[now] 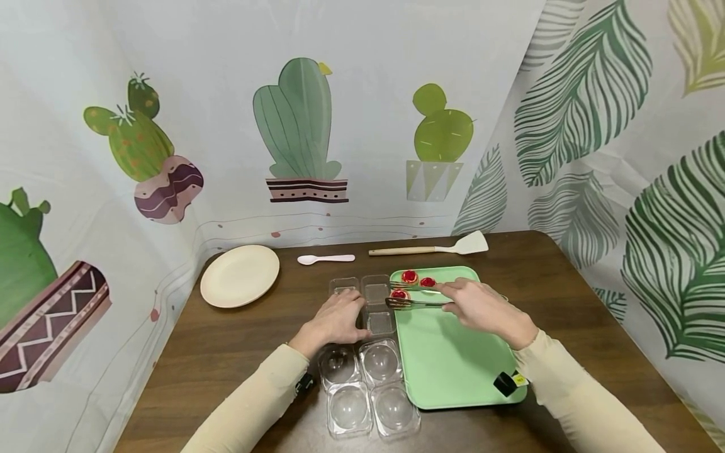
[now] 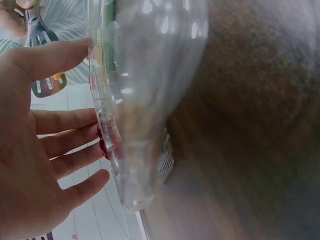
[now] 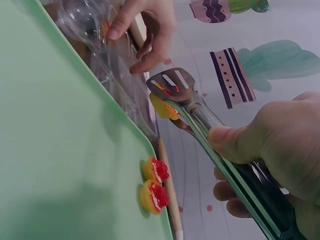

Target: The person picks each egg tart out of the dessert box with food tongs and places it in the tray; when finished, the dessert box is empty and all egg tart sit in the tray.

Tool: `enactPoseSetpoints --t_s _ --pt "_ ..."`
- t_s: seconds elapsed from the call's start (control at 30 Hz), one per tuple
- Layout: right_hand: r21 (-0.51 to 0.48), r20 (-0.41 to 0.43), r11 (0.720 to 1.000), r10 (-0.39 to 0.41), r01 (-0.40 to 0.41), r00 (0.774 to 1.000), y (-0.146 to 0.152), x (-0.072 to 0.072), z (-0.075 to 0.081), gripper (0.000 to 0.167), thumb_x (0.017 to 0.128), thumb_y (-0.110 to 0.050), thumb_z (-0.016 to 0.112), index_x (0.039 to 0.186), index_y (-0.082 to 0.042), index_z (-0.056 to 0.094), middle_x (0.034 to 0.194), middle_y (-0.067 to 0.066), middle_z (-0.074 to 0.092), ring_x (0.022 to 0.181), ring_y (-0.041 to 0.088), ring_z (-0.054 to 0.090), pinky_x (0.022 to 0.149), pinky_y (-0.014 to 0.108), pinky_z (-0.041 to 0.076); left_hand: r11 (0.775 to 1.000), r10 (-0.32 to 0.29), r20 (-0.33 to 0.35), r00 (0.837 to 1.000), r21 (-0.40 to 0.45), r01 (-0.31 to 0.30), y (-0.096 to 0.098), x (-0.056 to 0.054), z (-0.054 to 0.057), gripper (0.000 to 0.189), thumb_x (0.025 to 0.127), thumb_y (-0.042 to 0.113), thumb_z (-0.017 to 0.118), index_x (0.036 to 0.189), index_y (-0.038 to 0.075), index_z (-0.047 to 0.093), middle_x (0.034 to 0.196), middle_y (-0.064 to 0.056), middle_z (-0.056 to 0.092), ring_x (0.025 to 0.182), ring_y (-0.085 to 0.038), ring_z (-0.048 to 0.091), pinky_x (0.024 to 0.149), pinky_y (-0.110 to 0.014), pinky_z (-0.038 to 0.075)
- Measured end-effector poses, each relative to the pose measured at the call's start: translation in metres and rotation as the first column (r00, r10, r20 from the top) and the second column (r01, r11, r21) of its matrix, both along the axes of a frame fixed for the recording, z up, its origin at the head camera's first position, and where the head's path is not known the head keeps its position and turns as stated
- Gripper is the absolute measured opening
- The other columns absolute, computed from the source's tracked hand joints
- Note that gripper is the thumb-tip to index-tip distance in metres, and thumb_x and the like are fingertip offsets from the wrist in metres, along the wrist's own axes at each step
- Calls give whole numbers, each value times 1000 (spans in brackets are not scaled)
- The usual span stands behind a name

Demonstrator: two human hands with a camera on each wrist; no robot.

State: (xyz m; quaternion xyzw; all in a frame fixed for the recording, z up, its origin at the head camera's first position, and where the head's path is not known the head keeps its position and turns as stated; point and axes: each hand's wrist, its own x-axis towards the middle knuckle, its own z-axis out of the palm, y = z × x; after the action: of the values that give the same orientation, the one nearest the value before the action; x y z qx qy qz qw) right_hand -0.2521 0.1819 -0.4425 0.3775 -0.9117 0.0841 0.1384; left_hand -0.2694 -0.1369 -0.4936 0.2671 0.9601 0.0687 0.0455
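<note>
My right hand (image 1: 474, 306) grips metal tongs (image 1: 421, 305) with slotted ends, over the far left part of the green tray (image 1: 459, 358). Between the tong ends sits a small yellow tart (image 3: 161, 106) with a red top, best seen in the right wrist view. Two similar red-topped tarts (image 1: 410, 277) (image 3: 154, 196) lie on the tray near its far edge. My left hand (image 1: 338, 318) rests at the clear plastic container (image 1: 396, 412), fingers spread along its rim in the left wrist view. Something red (image 2: 103, 145) shows behind those fingertips, partly hidden.
A cream plate (image 1: 240, 277) lies at the far left of the wooden table (image 1: 226, 352). Along the back are a pale pink spoon (image 1: 325, 258) and a white spatula (image 1: 470, 243) with a wooden handle. A small black object (image 1: 504, 384) overlaps the tray's near right corner.
</note>
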Motion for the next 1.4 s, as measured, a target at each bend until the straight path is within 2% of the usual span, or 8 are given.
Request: enactPoseSetpoints --t_s 0.27,0.63,0.8,0.93,1.2,1.27,1.4 --pt "-37 11 998 -45 45 999 17 1 0 38 83 -11 76 118 -1 66 104 13 72 89 29 68 68 42 57 1000 9 10 1000 -2 -9 0 1 0 69 76 55 73 129 11 60 141 -9 51 139 -34 38 115 -51 30" --pt "-78 7 994 -73 73 997 36 5 -10 37 81 -11 77 115 1 67 101 13 72 85 28 67 68 41 56 1000 3 -3 1000 -1 -3 0 1 0 69 76 55 74 128 11 61 140 -9 52 138 -33 40 115 -50 32" --pt "-80 22 991 -104 105 994 44 7 -14 37 82 -13 77 115 -1 67 95 12 70 75 20 64 61 34 53 1000 6 7 1000 -3 -6 0 1 0 70 76 54 73 129 10 60 142 -10 50 139 -34 38 116 -51 30" --pt "-90 73 987 -126 132 989 50 9 -17 37 82 -12 77 116 0 67 95 13 70 71 14 60 57 28 48 1000 3 4 1000 -4 -3 0 0 0 70 77 55 73 129 10 60 142 -10 50 139 -33 38 116 -52 29" --pt "-97 130 981 -155 168 979 60 13 -23 38 82 -10 76 117 2 66 99 15 71 66 6 53 58 28 47 1000 1 2 1000 -9 -1 1 -1 -1 71 77 55 73 130 10 59 141 -10 50 139 -33 38 117 -52 28" --pt "-98 138 980 -161 175 977 62 14 -25 38 82 -9 77 117 3 67 100 15 71 65 6 53 58 28 47 1000 3 4 1000 -8 -3 1 -1 -1 72 77 55 73 131 10 59 142 -10 50 139 -33 38 117 -51 28" --pt "-105 137 977 -169 184 976 67 16 -29 39 81 -9 77 116 4 66 102 17 71 73 14 62 61 32 51 1000 8 9 1000 -2 -8 1 -1 -1 72 77 55 73 132 10 58 142 -10 50 140 -33 37 116 -52 29"
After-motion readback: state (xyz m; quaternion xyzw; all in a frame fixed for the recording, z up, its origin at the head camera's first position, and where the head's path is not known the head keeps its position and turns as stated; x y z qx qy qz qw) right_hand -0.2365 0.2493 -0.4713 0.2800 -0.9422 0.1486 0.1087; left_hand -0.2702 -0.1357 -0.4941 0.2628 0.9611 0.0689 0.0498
